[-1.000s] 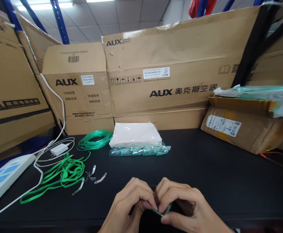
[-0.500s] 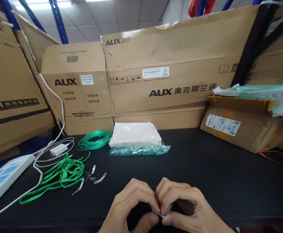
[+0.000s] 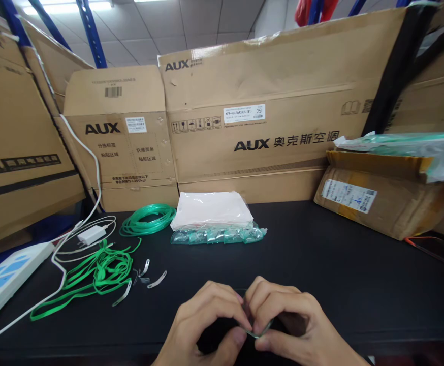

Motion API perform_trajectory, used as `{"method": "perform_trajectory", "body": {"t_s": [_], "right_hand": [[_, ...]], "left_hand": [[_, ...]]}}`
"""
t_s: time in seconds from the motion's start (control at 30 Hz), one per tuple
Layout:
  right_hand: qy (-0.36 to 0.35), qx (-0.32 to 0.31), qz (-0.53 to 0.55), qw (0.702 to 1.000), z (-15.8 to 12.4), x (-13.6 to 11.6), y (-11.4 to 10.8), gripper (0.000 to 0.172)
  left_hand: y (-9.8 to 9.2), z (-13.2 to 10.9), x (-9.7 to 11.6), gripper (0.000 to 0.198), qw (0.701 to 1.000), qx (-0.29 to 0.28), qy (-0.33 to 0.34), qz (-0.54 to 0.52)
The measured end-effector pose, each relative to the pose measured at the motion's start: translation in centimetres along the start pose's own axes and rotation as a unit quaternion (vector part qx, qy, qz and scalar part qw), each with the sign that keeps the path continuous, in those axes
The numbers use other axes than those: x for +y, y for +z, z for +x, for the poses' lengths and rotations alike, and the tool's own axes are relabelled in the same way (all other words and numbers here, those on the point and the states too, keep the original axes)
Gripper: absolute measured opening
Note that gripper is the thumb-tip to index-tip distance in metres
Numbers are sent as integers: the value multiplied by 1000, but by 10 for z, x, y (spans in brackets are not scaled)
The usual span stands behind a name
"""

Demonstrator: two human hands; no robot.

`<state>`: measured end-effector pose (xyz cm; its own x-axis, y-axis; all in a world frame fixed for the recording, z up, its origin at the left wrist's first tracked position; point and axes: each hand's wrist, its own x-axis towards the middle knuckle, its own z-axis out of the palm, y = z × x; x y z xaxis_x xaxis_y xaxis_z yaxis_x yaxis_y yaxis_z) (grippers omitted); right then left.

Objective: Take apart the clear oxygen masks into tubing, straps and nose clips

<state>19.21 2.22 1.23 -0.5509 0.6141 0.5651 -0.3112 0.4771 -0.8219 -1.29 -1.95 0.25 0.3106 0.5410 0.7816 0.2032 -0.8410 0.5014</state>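
Both hands are at 6 o'clock in the view, low over the black table (image 3: 340,264). The left hand (image 3: 201,325) and right hand (image 3: 294,320) have their fingers curled in, tips pressed together. They pinch a small clear-green piece (image 3: 262,332) between right forefinger and thumb, and the left fingertips meet its 9 o'clock end. The piece is mostly hidden. Green straps (image 3: 92,277) and metal clips (image 3: 157,279) lie at 10 o'clock from the hands, bagged parts (image 3: 218,235) at 12.

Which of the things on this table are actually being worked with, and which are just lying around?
In hand:
- clear green piece, pinched between left hand and right hand
- probably the same work: metal strips, green straps, bag of clear parts, green tubing

Lying about:
- charger
- power strip
- cardboard boxes
- parcel
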Motion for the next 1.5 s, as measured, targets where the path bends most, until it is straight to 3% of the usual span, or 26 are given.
{"method": "perform_trajectory", "body": {"t_s": [0.23,0.63,0.93,1.2,1.5], "right_hand": [[5,-7,-21,1000,1,-2,1,7],[57,9,3,998,-4,0,0,9],[62,20,15,998,-4,2,0,15],[40,5,17,999,0,1,2,4],[58,-2,24,998,-4,-1,0,5]], "left_hand": [[1,3,2,1,1000,1,-1,-4],[0,1,-1,20,1000,18,5,-9],[4,3,-1,20,997,52,43,34],[8,3,-1,17,995,75,54,41],[6,2,-3,14,997,54,49,23]]}}
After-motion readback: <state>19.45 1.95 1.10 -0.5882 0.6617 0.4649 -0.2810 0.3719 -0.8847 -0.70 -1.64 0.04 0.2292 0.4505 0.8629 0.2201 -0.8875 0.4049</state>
